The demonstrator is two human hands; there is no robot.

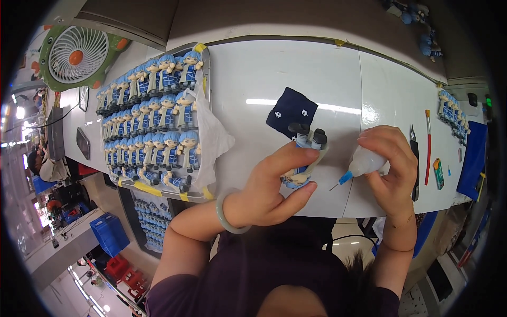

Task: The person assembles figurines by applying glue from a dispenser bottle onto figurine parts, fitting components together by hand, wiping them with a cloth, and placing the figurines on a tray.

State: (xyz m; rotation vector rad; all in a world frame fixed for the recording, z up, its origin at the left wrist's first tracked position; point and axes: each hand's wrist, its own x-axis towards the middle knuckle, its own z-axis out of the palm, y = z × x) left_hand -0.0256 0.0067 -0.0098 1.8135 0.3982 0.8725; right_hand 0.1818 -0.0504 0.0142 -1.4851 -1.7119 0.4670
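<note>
The left hand [274, 185] is half closed, its fingers and thumb gripping a blue-haired figurine [297, 179], feet toward the far side. To its right, the right hand [391, 161] curls around a translucent bottle [365, 161], needle [334, 186] apart from the figurine. White printed motifs mark the navy cloth [290, 108] just beyond.

Figs [170, 112] in tray [207, 66], L of cloth [292, 107] (bottle [364, 160] R)
</note>
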